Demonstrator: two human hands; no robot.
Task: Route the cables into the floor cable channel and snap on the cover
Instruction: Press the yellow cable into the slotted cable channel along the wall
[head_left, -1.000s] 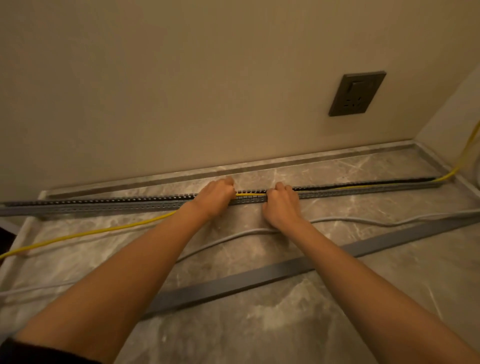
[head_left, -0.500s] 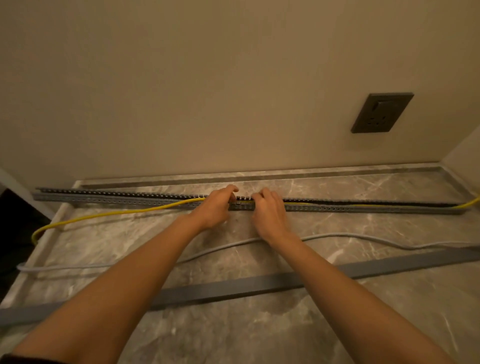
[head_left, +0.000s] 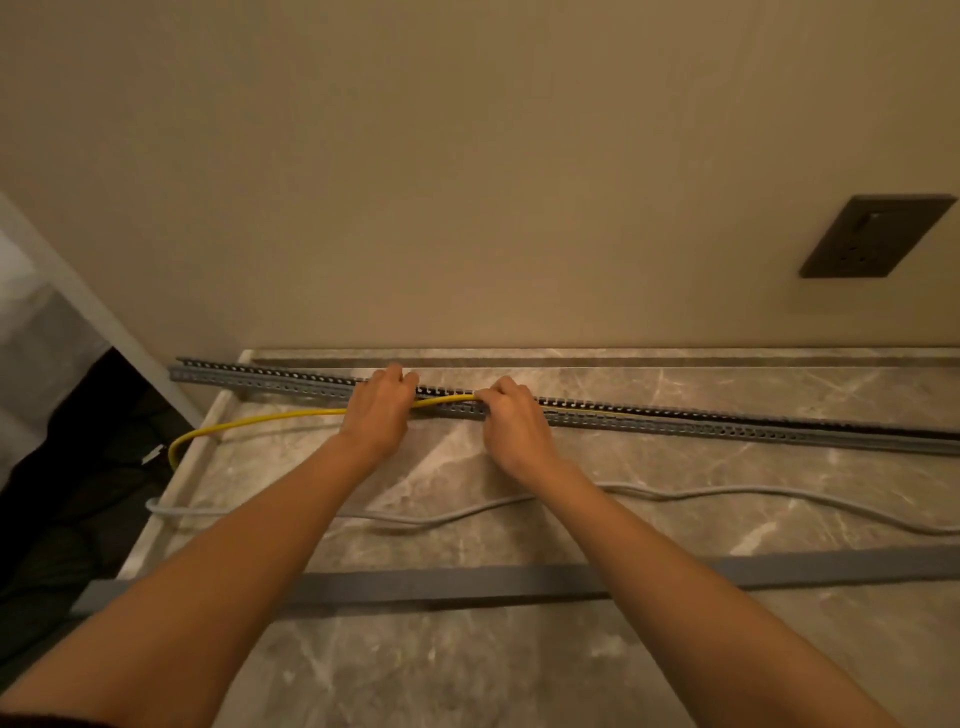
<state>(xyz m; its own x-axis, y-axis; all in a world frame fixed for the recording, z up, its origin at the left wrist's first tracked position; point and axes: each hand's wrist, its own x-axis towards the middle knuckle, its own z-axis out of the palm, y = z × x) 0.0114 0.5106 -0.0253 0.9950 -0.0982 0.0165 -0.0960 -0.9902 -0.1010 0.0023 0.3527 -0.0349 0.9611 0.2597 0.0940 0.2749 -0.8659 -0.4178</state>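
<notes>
On the veined grey marble floor (head_left: 675, 649) beneath a plain beige wall (head_left: 467, 182), the right hand (head_left: 511, 421) pinches the thin yellow cable (head_left: 260, 422) at the lip of the slotted grey plastic channel (head_left: 727, 426), while the left hand (head_left: 376, 410) covers it, whether grasping I cannot tell.

Reaching forward and down with both bare arms, forearms coming in from the bottom corners and angling toward each other, elbows out of shot. Left hand (head_left: 376, 415) palm down, knuckles up, wrist pretty much straight, fingers (head_left: 397, 376) curled over the yellow cable (head_left: 447, 399), with it passing under the palm. Right hand (head_left: 511, 431) just beside the left, close but not touching, back of the hand facing the camera, fingers (head_left: 493, 391) bent tight and pinching the same cable right at the tips. Left reaching a touch further forward than the right. Can't really make out either thumb from here.
</notes>
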